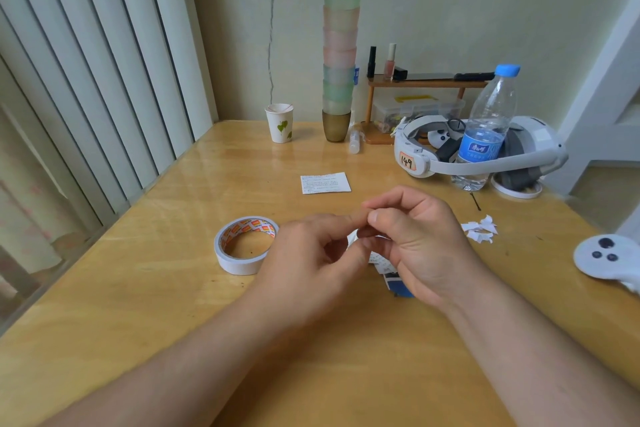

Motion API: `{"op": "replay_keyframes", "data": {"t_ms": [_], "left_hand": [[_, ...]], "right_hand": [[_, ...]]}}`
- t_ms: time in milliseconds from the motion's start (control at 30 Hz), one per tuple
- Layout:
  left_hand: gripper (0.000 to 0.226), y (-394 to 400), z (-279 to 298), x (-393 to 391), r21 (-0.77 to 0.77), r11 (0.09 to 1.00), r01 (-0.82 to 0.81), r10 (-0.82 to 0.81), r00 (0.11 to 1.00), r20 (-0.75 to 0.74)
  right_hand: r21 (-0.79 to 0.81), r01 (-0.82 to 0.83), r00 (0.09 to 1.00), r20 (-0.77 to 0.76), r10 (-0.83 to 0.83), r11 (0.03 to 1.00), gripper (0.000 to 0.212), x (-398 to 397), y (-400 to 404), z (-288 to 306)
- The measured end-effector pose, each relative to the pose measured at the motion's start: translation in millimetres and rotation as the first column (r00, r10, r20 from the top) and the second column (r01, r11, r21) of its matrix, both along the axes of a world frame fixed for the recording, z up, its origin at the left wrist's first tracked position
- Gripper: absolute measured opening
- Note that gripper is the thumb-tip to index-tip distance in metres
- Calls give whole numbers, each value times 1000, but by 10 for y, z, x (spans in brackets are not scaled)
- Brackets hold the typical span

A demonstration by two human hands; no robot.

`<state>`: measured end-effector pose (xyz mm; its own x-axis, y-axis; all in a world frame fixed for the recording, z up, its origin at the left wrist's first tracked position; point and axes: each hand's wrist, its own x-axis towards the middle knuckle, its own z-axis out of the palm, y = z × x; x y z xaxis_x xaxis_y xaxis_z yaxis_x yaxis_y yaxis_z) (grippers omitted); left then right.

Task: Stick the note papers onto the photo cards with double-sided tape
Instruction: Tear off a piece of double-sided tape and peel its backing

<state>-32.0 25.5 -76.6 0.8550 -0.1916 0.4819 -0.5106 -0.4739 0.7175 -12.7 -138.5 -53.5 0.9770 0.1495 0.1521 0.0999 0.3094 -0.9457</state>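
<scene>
I am pinching a small white tape piece (352, 238) between both hands' fingertips (372, 217); beyond them one note paper (325, 182) is lying unstuck, tape roll (246, 244) leftward.

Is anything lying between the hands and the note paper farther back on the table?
Nothing visible: bare table separates the left hand and right hand from the note paper. The tape roll sits off to the left.

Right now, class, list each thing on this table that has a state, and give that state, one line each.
tape roll: lying flat, untouched
note paper: flat on table, unstuck
water bottle: upright, capped
paper cup: upright
stacked cups: upright tower
paper scraps: loose pile
left hand: fingers curled
right hand: pinching something small
</scene>
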Motion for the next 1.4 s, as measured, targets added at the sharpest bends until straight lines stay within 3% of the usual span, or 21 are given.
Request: {"op": "replay_keyframes", "data": {"t_ms": [100,267,367,433,500,633,833,1000,1267,1400], "left_hand": [[32,-5,6,4,-41,999,23,-24,1000,-20],[34,-45,35,-53,-228,963,142,-180,971,-157],[39,-49,31,-40,-320,939,127,-204,954,-220],[43,-35,30,-15,-379,919,106,-217,940,-263],[46,-30,40,-6,-400,912,97,-225,932,-286],[51,-27,97,-20,-541,836,88,-323,877,-356],[60,-11,164,-25,-747,662,66,-558,708,-433],[62,-17,171,-30,-742,668,58,-560,695,-450],[62,-22,151,-52,-521,845,121,-395,797,-456],[64,-20,153,-45,-474,875,102,-345,817,-461]], "right_hand": [[23,-18,999,-29,19,1000,43,3,9,11],[-22,21,998,-64,-22,1000,21,-2,-17,52],[-35,153,987,-38,-155,988,17,55,-61,35],[-142,258,965,84,-248,956,13,78,-85,16],[-300,353,913,317,-257,886,11,74,-113,-16],[-436,577,689,714,-124,690,17,44,-105,-80],[-399,696,586,797,-150,597,11,83,-84,-154],[-371,771,500,856,-130,518,7,87,-79,-152],[-377,807,475,872,-118,455,8,110,-85,-170],[-388,812,470,878,-94,436,10,105,-89,-178]]}}
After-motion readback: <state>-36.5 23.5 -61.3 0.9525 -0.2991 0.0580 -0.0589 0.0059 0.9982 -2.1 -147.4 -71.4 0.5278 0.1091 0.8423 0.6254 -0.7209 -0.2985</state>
